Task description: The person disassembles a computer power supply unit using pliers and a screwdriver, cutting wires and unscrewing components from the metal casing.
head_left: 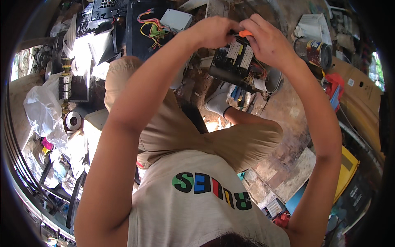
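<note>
Both my hands meet at the top of a dark boxy electronic unit (pixel 222 65) with pale label-like panels and coloured wires at its right side. My right hand (pixel 269 44) pinches a small orange piece (pixel 245 33), perhaps a tool's handle; the fingers hide its far end. Beside it, my left hand (pixel 214 32) is closed at the unit's upper edge, its fingertips mostly hidden, so what they grip does not show. The unit is tilted in front of my legs, above the floor.
Hand tools (pixel 242 98) lie below the unit, near my foot. A grey metal box (pixel 176 19) with coloured cables sits on a black case at the upper left. To the right are a dark tin can (pixel 314 52), a white plastic container (pixel 313 28) and a cardboard box (pixel 356 88).
</note>
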A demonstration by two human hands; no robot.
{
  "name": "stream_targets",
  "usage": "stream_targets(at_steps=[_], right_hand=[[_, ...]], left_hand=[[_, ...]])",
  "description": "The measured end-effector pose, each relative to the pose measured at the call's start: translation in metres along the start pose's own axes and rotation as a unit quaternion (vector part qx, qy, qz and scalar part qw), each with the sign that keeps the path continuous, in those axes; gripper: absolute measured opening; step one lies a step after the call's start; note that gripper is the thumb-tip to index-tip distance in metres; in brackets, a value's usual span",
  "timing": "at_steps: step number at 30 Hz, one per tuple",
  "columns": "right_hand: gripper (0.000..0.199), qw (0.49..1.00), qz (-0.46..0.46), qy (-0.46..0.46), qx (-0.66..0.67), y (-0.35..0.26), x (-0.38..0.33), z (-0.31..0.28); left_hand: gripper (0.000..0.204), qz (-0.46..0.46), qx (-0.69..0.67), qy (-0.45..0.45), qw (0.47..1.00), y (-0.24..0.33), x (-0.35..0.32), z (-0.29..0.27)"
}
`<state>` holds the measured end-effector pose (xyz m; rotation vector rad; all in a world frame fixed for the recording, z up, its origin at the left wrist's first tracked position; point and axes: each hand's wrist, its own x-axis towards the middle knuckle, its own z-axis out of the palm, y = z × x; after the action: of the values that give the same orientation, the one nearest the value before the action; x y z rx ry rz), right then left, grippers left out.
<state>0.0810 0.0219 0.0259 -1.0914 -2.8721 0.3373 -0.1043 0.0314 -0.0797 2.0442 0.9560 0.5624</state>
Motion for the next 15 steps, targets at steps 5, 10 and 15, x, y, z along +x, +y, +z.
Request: stream_targets(at_steps=[5, 10, 15], right_hand=[[0.044, 0.998, -0.055, -0.022, -0.011, -0.010, -0.001, -0.005], [0.029, 0.995, 0.095, -0.028, -0.003, -0.033, 0.007, -0.017], [0.028, 0.993, 0.105, -0.045, -0.006, -0.013, 0.001, -0.012]], left_hand=[[0.037, 0.051, -0.127, -0.034, 0.990, -0.008, 0.009, 0.004], [0.031, 0.022, -0.043, 0.033, 0.998, -0.013, 0.015, 0.005], [0.028, 0.051, -0.098, 0.091, 0.990, 0.008, 0.010, -0.005]])
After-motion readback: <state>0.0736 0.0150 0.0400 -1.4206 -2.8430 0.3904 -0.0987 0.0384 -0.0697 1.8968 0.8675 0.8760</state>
